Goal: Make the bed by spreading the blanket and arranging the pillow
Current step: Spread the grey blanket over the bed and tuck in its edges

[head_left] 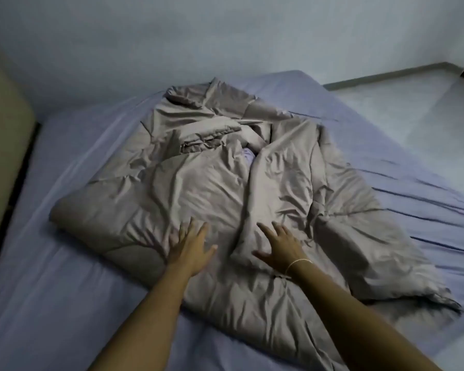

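On the near bed edge: two bare forearms reach forward over the lavender sheet (51,303) toward the bedding
Left hand (192,247): flat on the blanket, fingers (184,231) straight and spread, palm down, holding nothing
Right hand (280,246): also palm down on the blanket, fingers (265,230) spread and straight, resting on a raised fold, holding nothing; a thin bracelet (299,263) circles the wrist
Blanket (212,188): grey-brown, quilted, lying crumpled in a heap across the middle of the bed, its near edge under the forearms, one corner trailing toward the right edge of the bed
Among the folds: a small patch of lavender cloth (248,156) shows in a gap near the middle; whether it is sheet or pillow cannot be told
Left side: a beige headboard (3,145) stands beside the mattress
Beyond: a pale wall (225,36) behind the bed, pale floor (399,111) to the right
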`<action>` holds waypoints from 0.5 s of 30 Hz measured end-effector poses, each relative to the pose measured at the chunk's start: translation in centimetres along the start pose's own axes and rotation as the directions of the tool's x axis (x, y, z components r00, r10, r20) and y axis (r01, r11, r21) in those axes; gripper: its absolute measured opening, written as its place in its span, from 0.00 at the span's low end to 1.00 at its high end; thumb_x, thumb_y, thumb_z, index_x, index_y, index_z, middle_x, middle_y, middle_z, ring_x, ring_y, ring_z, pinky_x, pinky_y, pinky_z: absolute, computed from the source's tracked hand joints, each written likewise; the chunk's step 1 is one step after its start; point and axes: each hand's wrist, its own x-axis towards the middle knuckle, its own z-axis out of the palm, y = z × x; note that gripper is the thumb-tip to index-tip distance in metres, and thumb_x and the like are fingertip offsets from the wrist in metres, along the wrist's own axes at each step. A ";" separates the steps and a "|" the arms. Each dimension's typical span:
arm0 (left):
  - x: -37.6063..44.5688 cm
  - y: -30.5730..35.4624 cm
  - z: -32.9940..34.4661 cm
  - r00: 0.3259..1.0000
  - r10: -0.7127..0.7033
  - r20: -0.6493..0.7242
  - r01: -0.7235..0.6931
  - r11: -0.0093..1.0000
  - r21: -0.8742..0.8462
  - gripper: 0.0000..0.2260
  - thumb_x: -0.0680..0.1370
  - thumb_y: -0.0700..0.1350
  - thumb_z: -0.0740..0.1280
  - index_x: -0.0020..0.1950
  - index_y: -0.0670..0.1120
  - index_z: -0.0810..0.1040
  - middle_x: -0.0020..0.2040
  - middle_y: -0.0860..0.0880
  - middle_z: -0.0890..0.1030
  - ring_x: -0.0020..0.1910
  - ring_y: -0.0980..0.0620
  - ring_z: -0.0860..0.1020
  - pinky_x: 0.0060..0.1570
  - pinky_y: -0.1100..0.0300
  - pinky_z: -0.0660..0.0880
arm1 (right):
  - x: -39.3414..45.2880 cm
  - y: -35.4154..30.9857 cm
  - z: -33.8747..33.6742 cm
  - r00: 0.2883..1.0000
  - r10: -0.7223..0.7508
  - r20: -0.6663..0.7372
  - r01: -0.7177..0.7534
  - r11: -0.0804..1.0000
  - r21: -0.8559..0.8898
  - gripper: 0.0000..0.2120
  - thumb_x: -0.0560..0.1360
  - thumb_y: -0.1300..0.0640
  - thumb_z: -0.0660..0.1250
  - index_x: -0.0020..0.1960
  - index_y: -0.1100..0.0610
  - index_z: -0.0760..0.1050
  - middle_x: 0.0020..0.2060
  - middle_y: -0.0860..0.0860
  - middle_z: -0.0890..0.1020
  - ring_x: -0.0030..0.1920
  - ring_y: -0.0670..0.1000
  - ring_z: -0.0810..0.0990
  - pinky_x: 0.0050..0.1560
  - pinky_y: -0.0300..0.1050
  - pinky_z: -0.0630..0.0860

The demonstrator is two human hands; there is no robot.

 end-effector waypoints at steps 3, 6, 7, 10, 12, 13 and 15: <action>6.8 0.3 1.4 1.000 -0.009 -0.023 0.011 0.997 0.074 0.31 0.78 0.62 0.57 0.77 0.55 0.50 0.79 0.49 0.43 0.77 0.44 0.42 0.71 0.37 0.49 | 5.9 -0.3 0.9 0.991 -0.113 -0.072 0.113 0.994 0.002 0.37 0.74 0.37 0.61 0.77 0.44 0.47 0.77 0.56 0.54 0.76 0.59 0.51 0.74 0.58 0.56; 13.4 -0.2 2.7 0.997 -0.054 -0.055 0.056 0.998 0.035 0.31 0.77 0.63 0.58 0.77 0.57 0.51 0.79 0.49 0.42 0.77 0.43 0.41 0.71 0.34 0.48 | 12.2 -0.9 2.2 0.971 -0.216 -0.099 0.216 0.976 -0.018 0.37 0.75 0.40 0.63 0.77 0.45 0.48 0.77 0.56 0.52 0.77 0.59 0.50 0.75 0.56 0.55; 15.2 -0.5 3.2 0.994 -0.086 -0.070 0.087 0.996 0.019 0.32 0.76 0.64 0.59 0.77 0.58 0.50 0.79 0.48 0.41 0.77 0.42 0.41 0.70 0.33 0.47 | 14.3 -0.9 2.8 0.967 -0.239 -0.093 0.236 0.971 -0.038 0.38 0.75 0.41 0.64 0.77 0.46 0.48 0.77 0.56 0.52 0.77 0.59 0.50 0.75 0.56 0.55; 19.8 -2.4 4.5 0.979 -0.172 -0.114 0.174 0.985 0.008 0.39 0.71 0.71 0.60 0.76 0.62 0.46 0.78 0.48 0.37 0.75 0.38 0.37 0.68 0.29 0.44 | 19.6 -0.6 5.0 0.959 -0.273 -0.071 0.267 0.960 -0.088 0.42 0.72 0.42 0.68 0.77 0.47 0.48 0.77 0.56 0.51 0.77 0.59 0.49 0.75 0.56 0.54; 21.0 -4.2 5.9 0.972 -0.214 -0.098 0.219 0.975 0.047 0.44 0.67 0.74 0.60 0.75 0.64 0.40 0.77 0.48 0.34 0.75 0.37 0.35 0.66 0.28 0.43 | 21.4 -0.1 6.7 0.954 -0.284 -0.096 0.269 0.953 -0.137 0.44 0.70 0.39 0.69 0.76 0.46 0.48 0.77 0.56 0.50 0.77 0.57 0.49 0.75 0.56 0.52; 21.4 -5.1 6.9 0.969 -0.226 -0.096 0.231 0.971 0.052 0.45 0.66 0.75 0.61 0.74 0.64 0.38 0.77 0.47 0.33 0.75 0.37 0.35 0.66 0.28 0.43 | 22.0 0.2 7.7 0.952 -0.284 -0.110 0.266 0.951 -0.156 0.45 0.69 0.38 0.69 0.76 0.47 0.48 0.77 0.55 0.51 0.77 0.56 0.50 0.75 0.55 0.52; 21.9 -6.4 9.1 0.967 -0.218 -0.132 0.225 0.974 0.037 0.45 0.69 0.73 0.60 0.74 0.63 0.36 0.77 0.44 0.34 0.75 0.37 0.37 0.68 0.30 0.45 | 23.2 0.5 9.5 0.951 -0.279 -0.134 0.255 0.952 -0.167 0.44 0.69 0.37 0.68 0.76 0.47 0.48 0.77 0.54 0.54 0.76 0.55 0.53 0.75 0.54 0.52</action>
